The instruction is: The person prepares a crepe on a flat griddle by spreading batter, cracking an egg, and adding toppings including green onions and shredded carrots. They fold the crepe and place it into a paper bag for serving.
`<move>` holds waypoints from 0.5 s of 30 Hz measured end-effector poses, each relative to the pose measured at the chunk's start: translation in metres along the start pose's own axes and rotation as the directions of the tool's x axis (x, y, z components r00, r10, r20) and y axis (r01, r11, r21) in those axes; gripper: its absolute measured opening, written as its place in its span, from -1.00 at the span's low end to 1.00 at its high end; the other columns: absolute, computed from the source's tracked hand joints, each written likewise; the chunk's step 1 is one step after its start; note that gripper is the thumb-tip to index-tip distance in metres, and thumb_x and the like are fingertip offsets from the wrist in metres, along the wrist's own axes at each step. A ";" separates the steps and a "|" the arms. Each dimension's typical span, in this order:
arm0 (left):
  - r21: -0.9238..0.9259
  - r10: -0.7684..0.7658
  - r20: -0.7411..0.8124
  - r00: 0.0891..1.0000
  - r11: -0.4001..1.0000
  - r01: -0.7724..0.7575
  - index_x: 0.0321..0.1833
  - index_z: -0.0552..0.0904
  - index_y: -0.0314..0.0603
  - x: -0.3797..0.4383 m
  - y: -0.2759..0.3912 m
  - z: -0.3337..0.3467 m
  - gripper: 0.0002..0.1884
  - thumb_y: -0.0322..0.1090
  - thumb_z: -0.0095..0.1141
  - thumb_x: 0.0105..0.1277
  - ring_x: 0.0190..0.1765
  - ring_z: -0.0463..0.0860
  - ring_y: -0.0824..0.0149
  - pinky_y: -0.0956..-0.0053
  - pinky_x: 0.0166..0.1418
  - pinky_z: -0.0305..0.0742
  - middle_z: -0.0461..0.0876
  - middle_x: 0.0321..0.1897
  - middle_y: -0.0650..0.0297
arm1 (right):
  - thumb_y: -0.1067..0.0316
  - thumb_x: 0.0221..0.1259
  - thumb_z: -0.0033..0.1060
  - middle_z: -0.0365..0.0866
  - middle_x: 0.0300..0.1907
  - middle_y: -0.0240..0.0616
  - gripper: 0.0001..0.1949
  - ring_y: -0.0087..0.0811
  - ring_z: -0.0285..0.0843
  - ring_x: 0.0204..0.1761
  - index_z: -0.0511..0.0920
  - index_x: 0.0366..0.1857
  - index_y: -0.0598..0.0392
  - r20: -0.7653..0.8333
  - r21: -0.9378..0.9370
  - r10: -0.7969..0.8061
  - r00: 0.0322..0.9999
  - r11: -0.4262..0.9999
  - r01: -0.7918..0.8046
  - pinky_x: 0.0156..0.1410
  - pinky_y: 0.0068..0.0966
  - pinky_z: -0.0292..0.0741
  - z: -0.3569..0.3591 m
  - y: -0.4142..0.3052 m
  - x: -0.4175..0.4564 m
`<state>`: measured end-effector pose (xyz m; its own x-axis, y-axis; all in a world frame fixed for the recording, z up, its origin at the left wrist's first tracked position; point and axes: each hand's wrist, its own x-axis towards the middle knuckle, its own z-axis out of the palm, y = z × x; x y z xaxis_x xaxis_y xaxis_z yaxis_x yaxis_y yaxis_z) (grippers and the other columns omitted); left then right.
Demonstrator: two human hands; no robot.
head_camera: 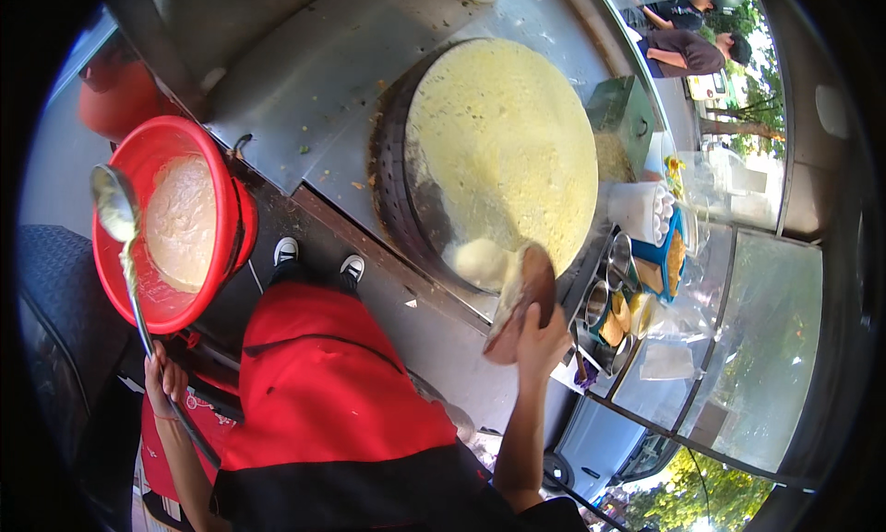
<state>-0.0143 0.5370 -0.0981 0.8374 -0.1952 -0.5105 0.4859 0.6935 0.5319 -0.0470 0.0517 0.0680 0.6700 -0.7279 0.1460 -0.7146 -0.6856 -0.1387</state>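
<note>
My left hand grips the long handle of a metal ladle, whose batter-coated bowl is over the rim of a red plastic basin of pale batter. With my right hand I hold a brown, flat, rounded spreading tool, its edge coated with batter, at the near edge of a round griddle. A thin yellowish layer of batter covers most of the griddle top. Beside the tool lies a thicker pale mound of batter; whether the tool touches it, I cannot tell.
A green metal box stands beyond the griddle. Right of it are a white container of eggs, a blue tray and several metal bowls. Glass panels enclose the stall. Two people are outside.
</note>
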 end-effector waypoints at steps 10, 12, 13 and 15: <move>0.291 -0.210 -0.093 0.973 0.929 0.228 -0.36 0.27 -0.14 -0.006 0.028 0.048 -0.83 -0.29 -0.03 0.25 -0.91 0.13 0.55 0.71 -0.88 0.01 0.13 -0.89 0.41 | 0.24 0.00 0.10 0.53 -0.51 0.10 -0.76 0.05 0.53 -0.40 0.53 -0.43 0.25 0.009 -0.099 -0.017 1.000 0.995 0.017 -0.28 -0.22 0.44 0.010 -0.070 0.021; 0.357 -0.347 0.000 0.938 0.876 0.325 -0.42 0.28 -0.18 -0.005 0.027 0.063 -0.82 -0.35 -0.02 0.23 -0.91 0.16 0.52 0.66 -0.86 0.09 0.17 -0.89 0.36 | 0.23 -0.02 0.11 0.54 -0.53 0.04 -0.76 0.00 0.55 -0.42 0.54 -0.42 0.21 0.052 -0.032 -0.029 0.998 0.999 0.031 -0.28 -0.23 0.45 0.016 -0.086 -0.010; 0.365 -0.413 0.048 0.909 0.855 0.369 -0.44 0.28 -0.20 -0.001 0.024 0.074 -0.83 -0.38 -0.02 0.23 -0.90 0.18 0.50 0.65 -0.85 0.12 0.18 -0.89 0.34 | 0.22 -0.02 0.12 0.53 -0.56 0.04 -0.76 -0.01 0.54 -0.44 0.53 -0.43 0.21 -0.091 0.137 -0.188 0.978 0.970 0.199 -0.29 -0.22 0.43 0.023 -0.105 -0.018; 0.412 -0.526 0.077 0.847 0.790 0.453 -0.44 0.28 -0.23 0.009 0.018 0.092 -0.85 -0.45 -0.05 0.23 -0.89 0.20 0.49 0.63 -0.82 0.15 0.19 -0.88 0.32 | 0.23 -0.01 0.11 0.51 -0.56 0.09 -0.76 0.04 0.51 -0.44 0.52 -0.47 0.25 0.121 0.089 -0.076 0.990 0.994 0.066 -0.29 -0.21 0.41 0.029 -0.130 0.004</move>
<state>0.0248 0.4836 -0.0305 0.4729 -0.5835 -0.6602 0.8668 0.1735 0.4676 0.0541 0.1380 0.0580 0.7418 -0.6697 0.0365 -0.6486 -0.7302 -0.2150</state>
